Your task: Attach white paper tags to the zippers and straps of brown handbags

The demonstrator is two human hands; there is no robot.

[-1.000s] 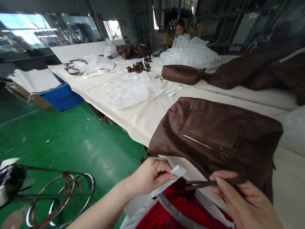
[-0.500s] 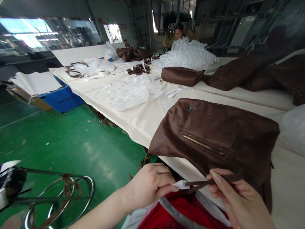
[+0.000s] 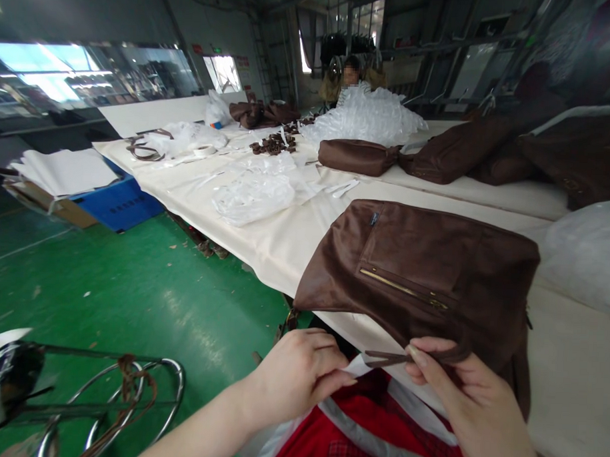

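Observation:
My left hand (image 3: 305, 365) is closed, pinching a small white strip (image 3: 359, 366) between thumb and fingers above my lap. Opposite it, my right hand (image 3: 462, 387) grips thin brown straps (image 3: 386, 357) between thumb and forefinger. Two narrow strap ends point left and overlap the white strip; whether they go inside it I cannot tell. Just beyond my hands, a dark brown bag (image 3: 434, 250) lies on the table (image 3: 264, 244), its brass zipper (image 3: 400, 286) facing up. The straps run back under my right hand towards the bag.
Clear plastic bags (image 3: 256, 197) and white strips (image 3: 344, 188) lie farther up the table. More brown bags (image 3: 357, 157) line the right side. A person (image 3: 350, 80) is behind a plastic heap (image 3: 366, 117). Left are a blue box (image 3: 123, 202) and a metal-tube frame (image 3: 177, 384).
The strap ends have come closer together and shifted slightly up and left against the white strip. My right hand has moved a little left; the whole view has shifted slightly.

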